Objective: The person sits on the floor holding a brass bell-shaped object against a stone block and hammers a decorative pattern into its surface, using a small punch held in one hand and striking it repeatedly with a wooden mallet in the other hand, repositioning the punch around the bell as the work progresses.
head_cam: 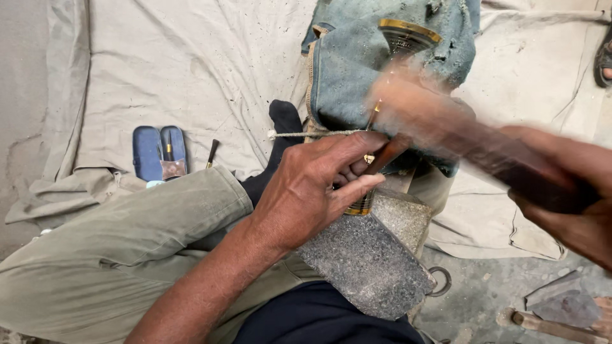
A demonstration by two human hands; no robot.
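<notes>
Blue denim cloth [357, 70] drapes behind the stone block [370, 255]. Left hand [312, 191] pinches a chisel [386, 156] slanting up-right; right hand [574, 191] grips a blurred mallet [446, 121].

Close head view, straight down

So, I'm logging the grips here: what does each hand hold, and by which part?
Left hand pinches a thin chisel by its shaft; right hand grips a blurred wooden mallet by its handle end.
</notes>
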